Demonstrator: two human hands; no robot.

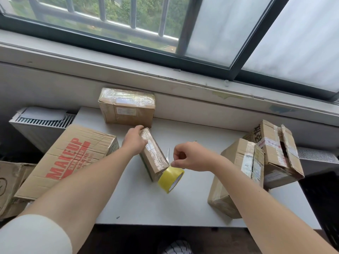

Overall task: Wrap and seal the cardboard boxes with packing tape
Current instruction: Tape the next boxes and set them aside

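Fingers (139,128) of the left hand (134,142) curl over the far end of a narrow brown cardboard box (154,155) and hold it down on the white desk (183,208). The right hand (190,156) is just beside the box's near end. Its fingers (183,153) are drawn in tight, and thumb and forefinger pinch at the top rim of a yellow roll of packing tape (171,178), which leans against that near corner. They probably hold the loose tape end, but the strip itself is too clear to make out.

From the head view, the narrow box already shines with tape along its top face, so it looks mostly wrapped. The near end seems to be the part being closed now.

Beyond the narrow box, against the wall, a squat brown carton (126,107) is glossy with tape and looks finished. To the left of the narrow box lies a large flat carton printed in red (67,160), with no fresh wrapping visible. To the right stand a tall patched carton (238,176) and, further right, a carton with open flaps (275,153), which clearly needs sealing. A thin silver tool (167,154), perhaps scissors, lies just behind the right hand.
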